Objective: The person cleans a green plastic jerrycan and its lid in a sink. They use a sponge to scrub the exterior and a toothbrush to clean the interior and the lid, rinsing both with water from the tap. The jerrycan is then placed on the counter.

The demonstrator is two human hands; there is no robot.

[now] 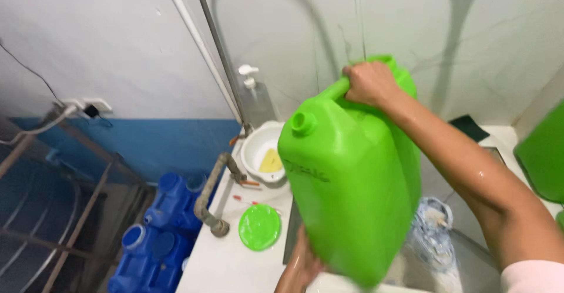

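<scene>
Right now my right hand (369, 84) is clenched around the top handle of the big green jerrycan (352, 175), which hangs tilted over the sink (464, 234) with its open spout (303, 123) turned up toward the wall. My left hand (302, 263) presses against the can's lower edge from underneath; whether those fingers curl around anything I cannot tell, since the can hides them. My forearm is wet, and I judge the plastic is too, so the grip on the handle could slide and the can could drop into the sink, onto the crumpled plastic mesh (435, 228) lying there. If I swing left, its corner could strike the white bowl (262, 152) or sweep the green lid (259, 227) off the counter (223, 263) toward the blue containers (161, 234) below. The bent pipe (212, 199) at the counter's edge stands near enough to snag too.
</scene>
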